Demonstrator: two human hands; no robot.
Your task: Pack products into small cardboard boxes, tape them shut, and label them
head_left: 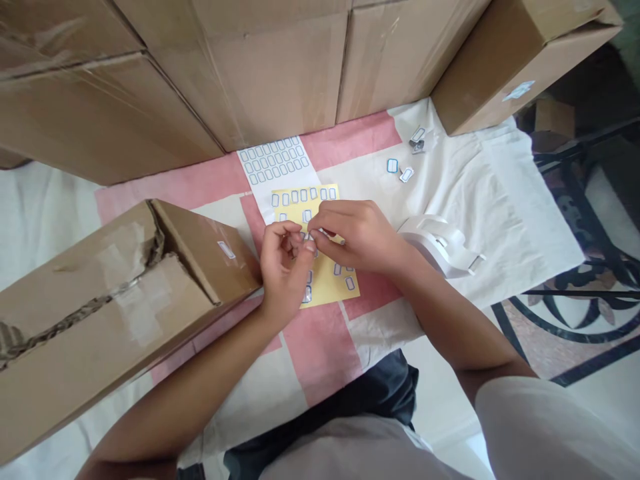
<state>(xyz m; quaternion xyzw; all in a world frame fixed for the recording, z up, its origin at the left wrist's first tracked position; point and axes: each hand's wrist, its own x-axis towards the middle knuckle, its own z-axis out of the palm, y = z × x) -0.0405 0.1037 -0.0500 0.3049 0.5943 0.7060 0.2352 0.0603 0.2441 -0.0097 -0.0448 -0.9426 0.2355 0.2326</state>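
Observation:
Above a yellow sheet (327,291) dotted with small blue-bordered labels, my two hands meet at their fingertips. My left hand (285,263) is closed, its thumb and fingers pinching a tiny whitish label (308,235). From the other side my right hand (357,233) pinches the same piece; the fingers hide most of it. Behind the yellow sheet lies a white sheet (275,160) printed with rows of blue-outlined labels. A white tape dispenser (440,245) stands beside my right forearm.
Large cardboard boxes (275,73) line the back. Another taped box (125,293) stands close on my left, and one (525,60) at the far right. A few loose labels (393,165) and a small labelled object (417,140) lie on the pink and white cloth (320,353).

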